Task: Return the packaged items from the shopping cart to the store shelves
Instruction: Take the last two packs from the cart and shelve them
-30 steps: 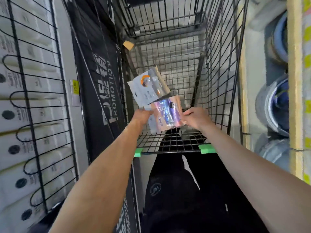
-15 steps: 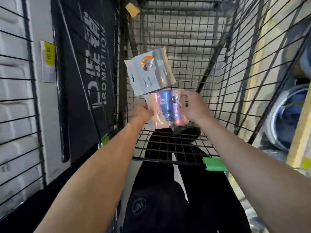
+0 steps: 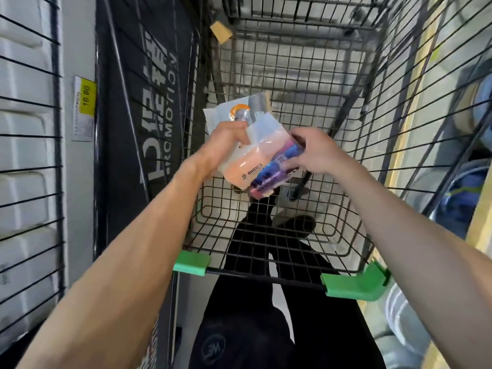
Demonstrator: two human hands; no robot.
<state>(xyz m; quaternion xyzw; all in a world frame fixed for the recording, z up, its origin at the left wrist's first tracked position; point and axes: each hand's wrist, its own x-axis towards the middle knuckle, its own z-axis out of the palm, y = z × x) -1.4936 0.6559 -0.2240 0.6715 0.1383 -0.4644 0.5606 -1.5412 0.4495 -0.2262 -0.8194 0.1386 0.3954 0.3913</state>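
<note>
Store shelving fills the left edge of the frame, white boxes (image 3: 24,145) stacked behind a black wire rack (image 3: 57,129), with one yellow price tag (image 3: 84,107) beside it; a dark promotion banner (image 3: 149,102) stands between that rack and the shopping cart (image 3: 292,62), close against the cart's left wall; at the right edge, blue-and-grey round goods (image 3: 476,107) sit on a wooden shelf behind the cart's wire side. Two green plastic corner caps (image 3: 191,263) mark the cart's near rim; one tan tag (image 3: 221,31) hangs at upper centre. Two packets are held above the cart's basket, in the middle of the frame: the left hand (image 3: 226,145) grips a white packet (image 3: 239,115) with an orange ring; the right hand (image 3: 316,153) pinches a pink packet (image 3: 255,166) holding blue tubes, which overlaps the white one and also touches the left hand. Black trousers (image 3: 250,302) show through the cart's floor.
</note>
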